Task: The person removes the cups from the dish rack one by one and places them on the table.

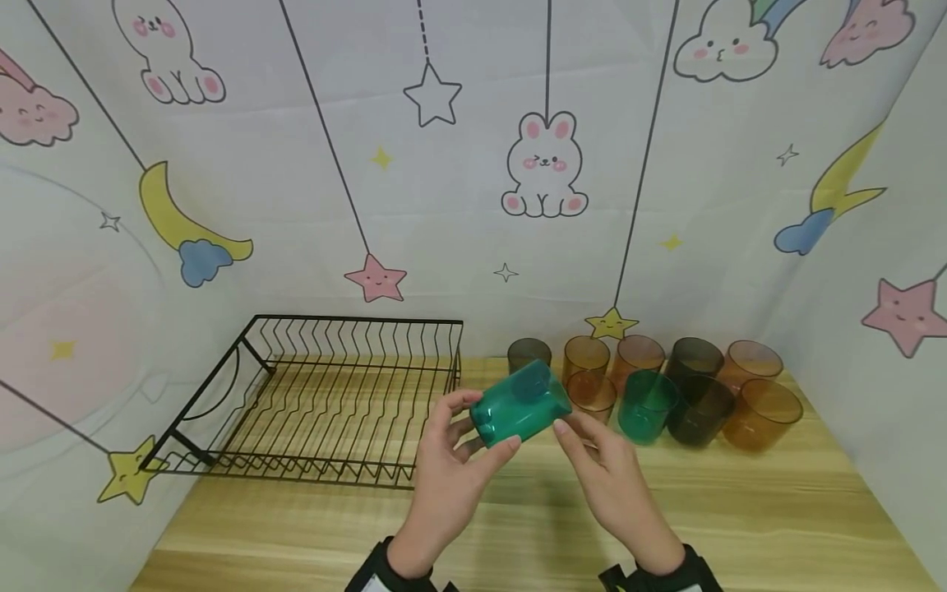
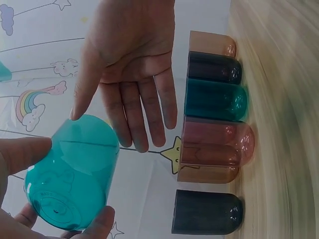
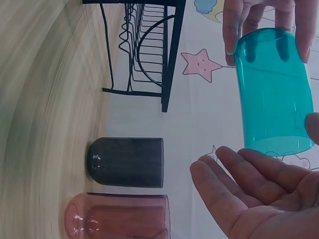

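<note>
A see-through teal cup [image 1: 521, 404] is held up over the table, tilted on its side with its mouth to the right. My left hand [image 1: 453, 467] grips it around the base end, thumb on the near side and fingers on the far side. At the rim, my right hand [image 1: 616, 487] touches the cup with its thumb tip. The other fingers of that hand [image 2: 134, 64] are stretched out and not wrapped around the cup, as the left wrist view shows. Faint raised marks show on the cup's bottom [image 2: 57, 206].
Behind the right hand stand several upright tinted cups in two rows, among them a green cup [image 1: 648, 407], an amber cup [image 1: 762, 417] and a dark grey cup [image 3: 127, 162]. On the left is a black wire dish rack [image 1: 255, 316]. A patterned cloth [image 1: 459, 205] hangs behind the wooden table [image 1: 333, 534].
</note>
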A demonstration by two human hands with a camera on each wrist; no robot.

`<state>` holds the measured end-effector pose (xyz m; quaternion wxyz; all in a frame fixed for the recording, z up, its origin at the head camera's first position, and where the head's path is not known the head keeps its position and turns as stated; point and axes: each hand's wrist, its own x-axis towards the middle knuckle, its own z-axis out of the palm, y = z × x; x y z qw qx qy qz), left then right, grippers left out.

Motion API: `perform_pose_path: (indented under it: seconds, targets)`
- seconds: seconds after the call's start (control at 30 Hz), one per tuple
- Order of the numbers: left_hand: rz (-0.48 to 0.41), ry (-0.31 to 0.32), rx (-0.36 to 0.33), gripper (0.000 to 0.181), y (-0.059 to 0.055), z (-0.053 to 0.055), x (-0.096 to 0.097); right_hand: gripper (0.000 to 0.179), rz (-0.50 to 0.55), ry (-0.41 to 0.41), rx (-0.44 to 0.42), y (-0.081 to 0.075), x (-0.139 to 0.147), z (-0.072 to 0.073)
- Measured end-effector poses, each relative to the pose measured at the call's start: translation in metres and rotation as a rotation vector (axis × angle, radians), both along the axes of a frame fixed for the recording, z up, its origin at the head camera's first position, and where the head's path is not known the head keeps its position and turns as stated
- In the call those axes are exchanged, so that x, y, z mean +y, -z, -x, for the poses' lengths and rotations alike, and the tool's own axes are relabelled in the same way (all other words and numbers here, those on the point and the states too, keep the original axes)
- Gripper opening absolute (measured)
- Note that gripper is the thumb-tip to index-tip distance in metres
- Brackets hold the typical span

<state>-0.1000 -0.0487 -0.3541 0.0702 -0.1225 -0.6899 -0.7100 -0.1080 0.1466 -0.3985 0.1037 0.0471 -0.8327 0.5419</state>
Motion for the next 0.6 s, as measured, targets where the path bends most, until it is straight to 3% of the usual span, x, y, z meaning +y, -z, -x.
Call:
perform_pose_path:
  seconds: [0.33, 0.6]
  targets:
    - [0.049, 0.023, 0.030, 0.061, 0.0080, 0.0008, 0.0011, 0.040, 0.018, 0.009, -0.017, 0.0004, -0.0008, 0.0016]
    - [0.096, 0.025, -0.040, 0.066, 0.0096, 0.0004, 0.0018, 0.042, 0.022, 0.004, -0.005, -0.0003, -0.0025, 0.0035]
